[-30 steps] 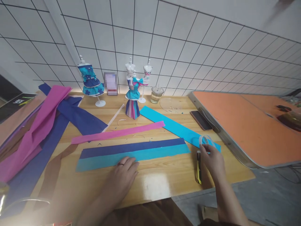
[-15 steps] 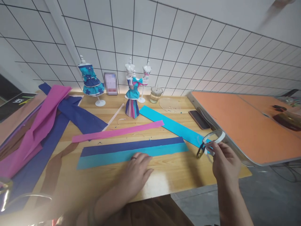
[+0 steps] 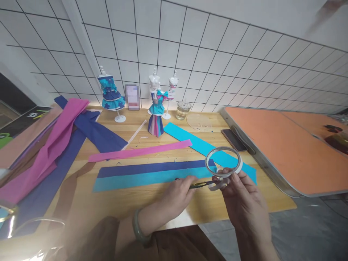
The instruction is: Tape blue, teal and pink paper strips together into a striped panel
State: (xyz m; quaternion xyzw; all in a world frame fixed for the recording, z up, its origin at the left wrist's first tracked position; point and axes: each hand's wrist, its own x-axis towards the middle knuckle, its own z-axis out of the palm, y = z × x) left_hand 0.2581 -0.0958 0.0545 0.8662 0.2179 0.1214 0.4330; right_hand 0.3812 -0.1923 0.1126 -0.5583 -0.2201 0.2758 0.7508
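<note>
In my right hand [image 3: 244, 203] is a roll of white tape [image 3: 223, 174], its ring tilted up and a loose strip [image 3: 214, 186] curling below it. My left hand [image 3: 181, 192] is closed on a pair of dark scissors [image 3: 202, 184], which reach across to the tape and my right fingertips. Whether the right fingers also touch the scissors is hidden. Under and behind my hands lies a long strip, dark blue along its far side and turquoise [image 3: 130, 182] along its near side.
Behind lie a pink strip [image 3: 141, 150] and a bright blue strip [image 3: 195, 139]. Small dress forms [image 3: 156, 108], a glass [image 3: 183, 110] and a phone [image 3: 233, 140] stand or lie farther back. Bunched fabric [image 3: 54, 145] covers the left side; an orange board [image 3: 272, 145] is at right.
My left hand has lifted off the strip, moved right and closed on the scissors. My right hand has brought the tape roll left, towards it. The view has shifted slightly.
</note>
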